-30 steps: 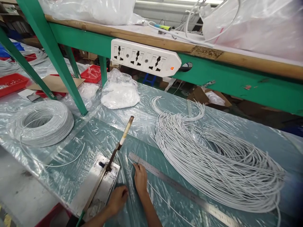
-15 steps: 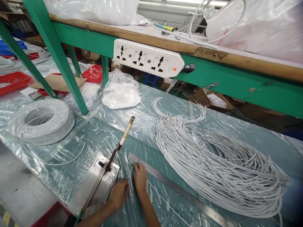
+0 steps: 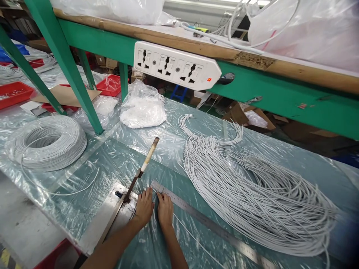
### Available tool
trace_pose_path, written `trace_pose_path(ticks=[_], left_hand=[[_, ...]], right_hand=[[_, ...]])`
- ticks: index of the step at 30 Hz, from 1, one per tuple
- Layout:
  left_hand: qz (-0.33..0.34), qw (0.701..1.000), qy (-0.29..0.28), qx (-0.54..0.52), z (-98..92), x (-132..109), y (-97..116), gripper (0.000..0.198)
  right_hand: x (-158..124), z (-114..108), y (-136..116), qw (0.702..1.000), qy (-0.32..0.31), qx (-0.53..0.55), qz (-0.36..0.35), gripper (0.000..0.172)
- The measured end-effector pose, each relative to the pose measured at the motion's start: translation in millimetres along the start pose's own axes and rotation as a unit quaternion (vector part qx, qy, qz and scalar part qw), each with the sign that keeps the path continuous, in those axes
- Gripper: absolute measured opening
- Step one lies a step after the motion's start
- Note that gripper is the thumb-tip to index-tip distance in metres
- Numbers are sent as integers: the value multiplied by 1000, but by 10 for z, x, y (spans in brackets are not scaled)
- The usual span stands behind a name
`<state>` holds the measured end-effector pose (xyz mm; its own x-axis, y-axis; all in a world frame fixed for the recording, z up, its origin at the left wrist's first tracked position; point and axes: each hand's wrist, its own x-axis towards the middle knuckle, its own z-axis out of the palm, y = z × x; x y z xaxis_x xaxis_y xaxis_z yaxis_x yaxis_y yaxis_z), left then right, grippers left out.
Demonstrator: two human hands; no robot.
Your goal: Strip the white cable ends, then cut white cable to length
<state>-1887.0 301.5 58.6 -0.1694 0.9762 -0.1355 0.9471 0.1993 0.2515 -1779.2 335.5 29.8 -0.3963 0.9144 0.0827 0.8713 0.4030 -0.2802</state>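
Observation:
My left hand (image 3: 144,207) lies palm down on the plastic sheet at the right edge of the lever cutter's steel base (image 3: 112,216), fingers stretched toward the blade arm (image 3: 140,170). My right hand (image 3: 165,209) rests beside it, fingertips on the near end of the long steel ruler (image 3: 207,223). A thin white wire (image 3: 193,239) runs from under my right hand along the ruler toward the lower right. The cutter's handle is raised. Whether either hand pinches the wire is hidden.
A big heap of cut white wire lengths (image 3: 252,194) fills the right side. A grey-white wire coil (image 3: 46,142) sits left. A bag of white parts (image 3: 142,108), green shelf legs (image 3: 70,71), a power strip (image 3: 176,66) and red trays (image 3: 109,85) lie beyond.
My left hand slid forward and up along the cutter base until it lies next to my right hand. The right hand stayed at the ruler's end.

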Motion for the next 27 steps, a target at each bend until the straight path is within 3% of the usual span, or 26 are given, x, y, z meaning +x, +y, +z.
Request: trace_pose_path(ticks=[7, 15, 21, 27], left_hand=[[0, 1000, -25, -7, -41, 90, -34, 60], [77, 996, -54, 8, -132, 180, -97, 50], [129, 990, -49, 21, -153, 267, -84, 43], [190, 973, -13, 131, -127, 300, -63, 45]], right_hand=[[-6, -19, -9, 1000, -11, 0, 13, 38], [0, -95, -11, 998, -34, -19, 40, 33], [-473, -397, 324, 988, -65, -87, 114, 19], [-1006, -725, 739, 971, -86, -137, 176, 13]])
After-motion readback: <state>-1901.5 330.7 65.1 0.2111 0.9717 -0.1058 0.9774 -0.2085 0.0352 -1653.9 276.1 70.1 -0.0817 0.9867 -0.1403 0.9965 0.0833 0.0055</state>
